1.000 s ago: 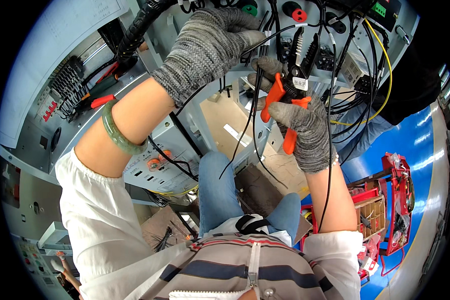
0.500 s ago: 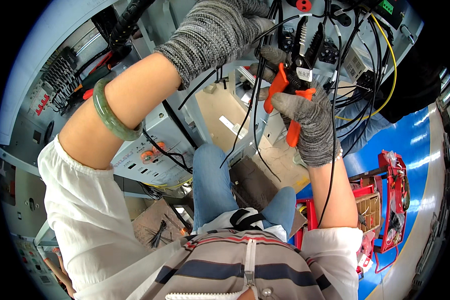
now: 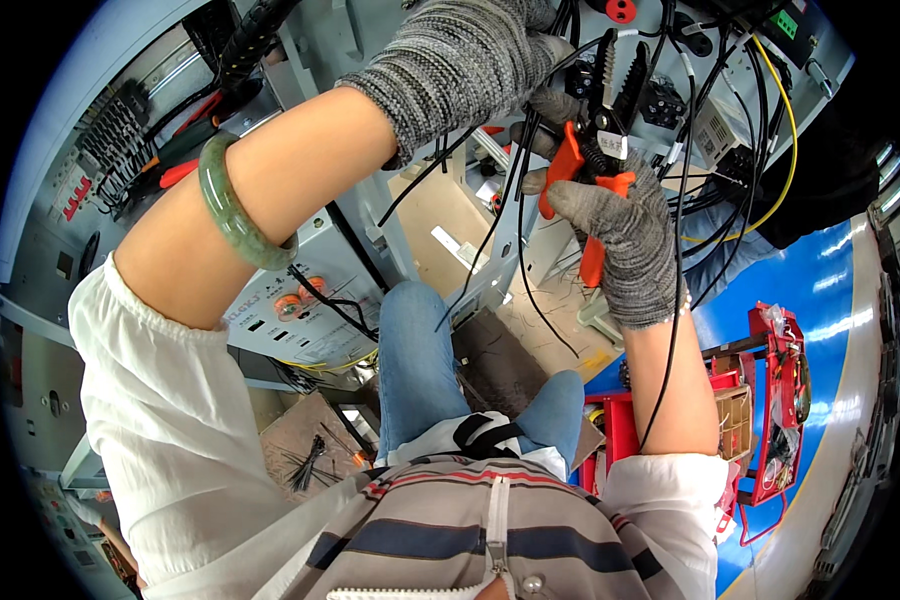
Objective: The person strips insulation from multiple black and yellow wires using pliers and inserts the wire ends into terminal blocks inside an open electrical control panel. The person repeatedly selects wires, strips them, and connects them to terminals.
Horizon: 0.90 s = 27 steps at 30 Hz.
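Pliers [image 3: 610, 148] up in the right hand [image 3: 632, 240], jaws parted and noses pointing away from the body, up among the cabinet's wiring. The right fingers curl round orange handles that stand apart, thumb across the front — a loose wrap, perhaps so the tool can sit ready without biting anything. Nothing shows between those jaws.

Over on the other side, the left hand [image 3: 470, 65] works high, thumb and fingers drawn together, closed by the look of it on black wires [image 3: 523, 170]; the fingertips are partly hidden. That height probably lifts the strands clear — their loose ends dangle well below, over the gap before the knees. The tool sits just to the right of them, so both hands share one small patch.

A long black lead [image 3: 679, 245] drops across the right wrist, seemingly just left to hang. Yellow wire [image 3: 794, 135] bows out farther right, and the red cart [image 3: 760, 318] stands well apart on the blue floor [image 3: 838, 265].
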Motion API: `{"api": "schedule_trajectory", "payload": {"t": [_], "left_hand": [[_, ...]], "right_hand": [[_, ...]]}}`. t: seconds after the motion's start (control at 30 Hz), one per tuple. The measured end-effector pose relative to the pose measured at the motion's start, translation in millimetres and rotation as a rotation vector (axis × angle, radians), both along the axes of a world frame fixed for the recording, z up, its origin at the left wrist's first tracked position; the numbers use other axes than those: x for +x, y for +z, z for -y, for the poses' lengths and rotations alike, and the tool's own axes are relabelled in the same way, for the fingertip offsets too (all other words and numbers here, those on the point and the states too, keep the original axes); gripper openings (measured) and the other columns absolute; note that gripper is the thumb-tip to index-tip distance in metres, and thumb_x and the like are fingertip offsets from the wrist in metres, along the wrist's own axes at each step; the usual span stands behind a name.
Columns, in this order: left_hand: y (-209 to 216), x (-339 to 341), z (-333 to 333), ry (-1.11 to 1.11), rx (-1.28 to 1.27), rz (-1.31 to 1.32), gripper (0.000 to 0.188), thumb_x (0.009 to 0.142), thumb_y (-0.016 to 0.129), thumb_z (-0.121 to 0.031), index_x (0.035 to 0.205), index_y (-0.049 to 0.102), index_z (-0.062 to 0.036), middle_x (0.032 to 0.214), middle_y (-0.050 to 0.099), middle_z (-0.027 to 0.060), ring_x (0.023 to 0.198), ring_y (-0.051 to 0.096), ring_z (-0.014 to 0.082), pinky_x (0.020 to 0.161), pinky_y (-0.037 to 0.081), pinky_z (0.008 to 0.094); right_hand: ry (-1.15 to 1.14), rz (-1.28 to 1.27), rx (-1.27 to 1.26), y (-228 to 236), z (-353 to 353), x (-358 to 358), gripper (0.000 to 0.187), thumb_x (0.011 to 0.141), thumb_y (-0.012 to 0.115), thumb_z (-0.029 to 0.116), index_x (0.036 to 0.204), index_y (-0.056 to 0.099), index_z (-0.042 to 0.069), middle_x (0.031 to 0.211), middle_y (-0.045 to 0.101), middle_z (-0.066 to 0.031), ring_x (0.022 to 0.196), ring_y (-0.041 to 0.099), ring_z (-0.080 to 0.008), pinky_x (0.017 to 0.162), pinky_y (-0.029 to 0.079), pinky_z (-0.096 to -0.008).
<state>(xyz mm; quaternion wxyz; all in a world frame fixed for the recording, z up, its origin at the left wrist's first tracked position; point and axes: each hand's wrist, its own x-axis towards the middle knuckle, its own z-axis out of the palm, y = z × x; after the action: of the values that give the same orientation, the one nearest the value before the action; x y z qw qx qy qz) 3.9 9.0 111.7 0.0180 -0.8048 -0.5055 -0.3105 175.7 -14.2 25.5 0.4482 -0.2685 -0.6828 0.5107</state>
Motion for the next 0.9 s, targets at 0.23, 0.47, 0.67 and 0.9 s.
{"api": "schedule_trajectory", "payload": {"t": [0.23, 0.47, 0.67, 0.9], "left_hand": [[-1, 1, -1, 0.053, -0.105, 0.098, 0.032, 0.081, 0.056, -0.025, 0.100, 0.062, -0.0002, 0.087, 0.064, 0.0197, 0.082, 0.062, 0.0338, 0.075, 0.048, 0.0366], [4, 3, -1, 0.094, -0.088, -0.038, 0.034, 0.081, 0.055, -0.030, 0.097, 0.063, -0.0011, 0.084, 0.063, 0.0200, 0.079, 0.062, 0.0343, 0.074, 0.048, 0.0392], [-4, -11, -16, 0.018, 0.000, -0.091, 0.034, 0.082, 0.055, -0.034, 0.095, 0.064, -0.0040, 0.083, 0.063, 0.0186, 0.079, 0.062, 0.0338, 0.073, 0.048, 0.0390], [-18, -15, -28, 0.046, -0.048, 0.009, 0.043, 0.083, 0.057, -0.042, 0.109, 0.063, -0.0076, 0.098, 0.065, 0.0136, 0.088, 0.063, 0.0233, 0.083, 0.049, 0.0352]], "right_hand": [[-0.028, 0.308, 0.156, 12, -8, 9, 0.049, 0.072, 0.063, 0.013, 0.120, 0.055, 0.009, 0.099, 0.061, -0.0044, 0.084, 0.054, -0.0096, 0.074, 0.046, -0.0238], [-0.027, 0.462, 0.133, 27, -15, 50, 0.045, 0.072, 0.068, 0.019, 0.114, 0.058, 0.004, 0.091, 0.064, -0.0097, 0.080, 0.061, -0.0171, 0.074, 0.049, -0.0300], [-0.131, 1.121, 0.410, 52, -22, 48, 0.034, 0.073, 0.062, 0.017, 0.103, 0.060, 0.001, 0.074, 0.061, -0.0135, 0.068, 0.060, -0.0235, 0.067, 0.050, -0.0337], [-0.034, 1.142, 0.521, 68, -25, 36, 0.036, 0.074, 0.059, 0.018, 0.105, 0.059, 0.000, 0.081, 0.063, -0.0168, 0.074, 0.062, -0.0274, 0.072, 0.051, -0.0361]]}}
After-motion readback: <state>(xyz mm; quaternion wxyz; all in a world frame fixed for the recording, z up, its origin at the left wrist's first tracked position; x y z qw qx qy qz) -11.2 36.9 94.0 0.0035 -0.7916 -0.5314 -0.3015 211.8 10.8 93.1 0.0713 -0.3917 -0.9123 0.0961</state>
